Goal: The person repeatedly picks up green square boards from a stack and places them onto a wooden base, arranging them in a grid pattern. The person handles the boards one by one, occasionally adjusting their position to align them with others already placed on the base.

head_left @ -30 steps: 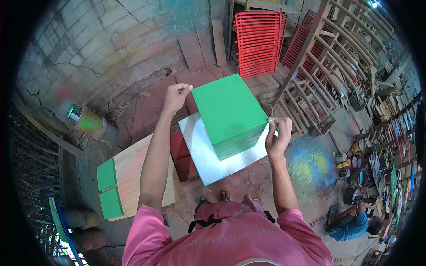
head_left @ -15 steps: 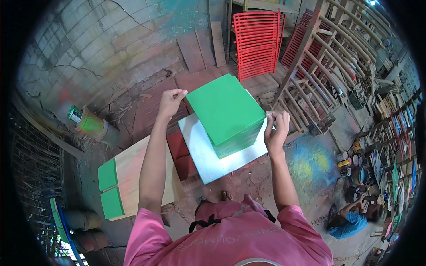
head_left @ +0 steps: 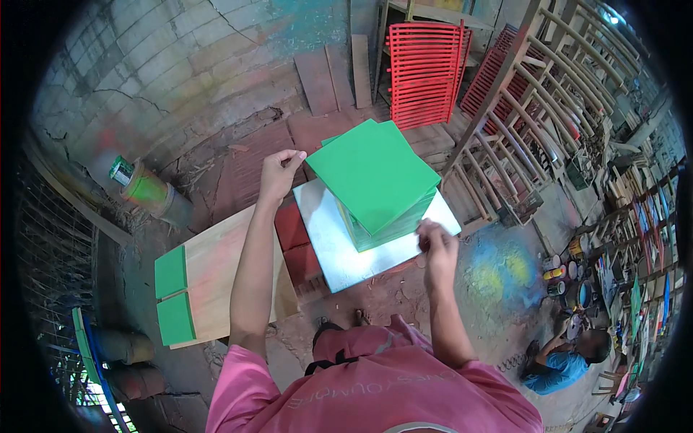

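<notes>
Green square panel [head_left: 372, 173] is at the top of the stack of green panels [head_left: 395, 222], turned askew to it, corners jutting past its edges — can't tell if any of it is lifted clear. Left hand [head_left: 280, 175] has its left corner pinched between thumb and finger, just left of the stack. Right hand [head_left: 437, 245] is just beside the stack's near right side, fingers curled but blurred; can't tell if it grips or touches anything. Main risk: single-corner hold — panel could pivot or droop and scrape the face below. Panels right under it look out of line too, so friction might drag one along. A knock from the right hand could shift the stack on the white board [head_left: 317, 231] beneath it. Fingertips might mark the green face if the finish is soft.
</notes>
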`<action>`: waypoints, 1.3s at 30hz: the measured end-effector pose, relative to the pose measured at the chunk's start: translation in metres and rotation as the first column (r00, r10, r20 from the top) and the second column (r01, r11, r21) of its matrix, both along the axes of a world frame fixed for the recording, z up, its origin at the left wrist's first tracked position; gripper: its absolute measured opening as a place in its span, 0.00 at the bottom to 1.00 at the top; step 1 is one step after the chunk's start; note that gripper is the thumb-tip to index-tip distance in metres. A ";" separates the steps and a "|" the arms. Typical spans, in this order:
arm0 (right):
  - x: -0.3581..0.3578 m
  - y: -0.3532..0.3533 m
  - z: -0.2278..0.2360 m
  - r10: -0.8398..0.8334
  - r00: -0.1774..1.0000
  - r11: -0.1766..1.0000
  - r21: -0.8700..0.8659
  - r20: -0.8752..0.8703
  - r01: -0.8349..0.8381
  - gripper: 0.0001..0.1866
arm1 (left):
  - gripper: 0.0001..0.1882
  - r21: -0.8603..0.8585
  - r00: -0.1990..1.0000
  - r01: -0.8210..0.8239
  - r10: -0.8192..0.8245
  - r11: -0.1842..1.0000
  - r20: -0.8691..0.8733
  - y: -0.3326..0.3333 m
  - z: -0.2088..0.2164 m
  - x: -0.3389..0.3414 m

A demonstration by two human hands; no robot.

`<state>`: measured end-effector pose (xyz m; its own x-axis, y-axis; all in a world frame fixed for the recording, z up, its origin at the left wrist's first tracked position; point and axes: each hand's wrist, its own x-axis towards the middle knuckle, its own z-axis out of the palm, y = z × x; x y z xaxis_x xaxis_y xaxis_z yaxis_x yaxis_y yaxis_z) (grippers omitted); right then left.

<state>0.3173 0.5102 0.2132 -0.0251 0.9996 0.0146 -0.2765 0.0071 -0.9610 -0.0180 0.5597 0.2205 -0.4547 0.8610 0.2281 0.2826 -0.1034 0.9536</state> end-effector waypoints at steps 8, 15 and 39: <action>-0.036 -0.023 0.024 0.097 0.991 0.939 -0.323 -0.091 -0.122 0.20 | 0.13 0.134 0.926 -0.079 0.023 0.988 0.378 -0.049 -0.008 -0.024; -0.060 -0.025 0.041 -0.011 0.999 0.937 -0.349 0.051 0.028 0.18 | 0.08 0.133 0.748 -0.128 0.007 0.983 0.664 -0.149 -0.041 -0.016; -0.107 0.003 0.082 -0.340 0.938 0.893 -0.293 0.060 0.342 0.15 | 0.07 -0.161 0.675 0.148 0.019 0.976 0.737 -0.240 -0.114 -0.090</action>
<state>0.2100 0.5131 0.2950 0.3193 0.9051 -0.2808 -0.3017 -0.1838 -0.9355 -0.1080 0.3193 0.1063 -0.3442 0.8812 -0.3242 -0.5135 0.1124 0.8507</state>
